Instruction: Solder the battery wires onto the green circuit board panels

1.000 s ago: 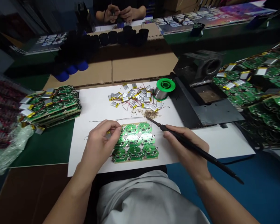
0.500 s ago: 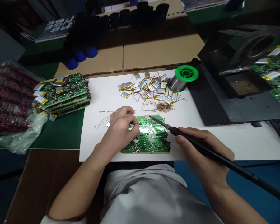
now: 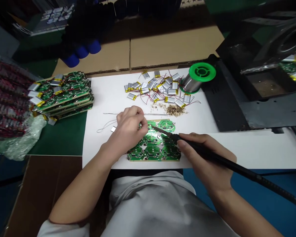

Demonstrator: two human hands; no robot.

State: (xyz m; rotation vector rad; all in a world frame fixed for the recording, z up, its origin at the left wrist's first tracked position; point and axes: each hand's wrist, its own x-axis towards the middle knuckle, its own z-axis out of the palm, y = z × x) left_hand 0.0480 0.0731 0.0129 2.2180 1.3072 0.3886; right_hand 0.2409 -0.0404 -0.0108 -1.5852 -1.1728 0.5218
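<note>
Green matting covers the worktop (image 3: 56,138), with flattened cardboard (image 3: 172,46) behind a white paper sheet (image 3: 106,95). A panel of green circuit boards (image 3: 154,148) lies flat on the sheet's near half, close to its front edge.

The left hand (image 3: 128,130) is curled over the panel's upper left corner, its fingertips (image 3: 139,123) pinched together; anything between them is hidden. The right hand (image 3: 202,158) grips a black soldering iron (image 3: 227,163) like a pen, with the metal tip (image 3: 153,126) angled in over the panel's upper middle.

Just beyond the panel lie thin wires (image 3: 135,114) and a pile of brown flakes (image 3: 172,110). Further back, small silver batteries with red leads (image 3: 155,89) sit scattered beside a green-flanged solder spool (image 3: 196,77). To the left, a stack of circuit boards (image 3: 60,93) rests on the matting, near some bubble wrap (image 3: 19,140).
</note>
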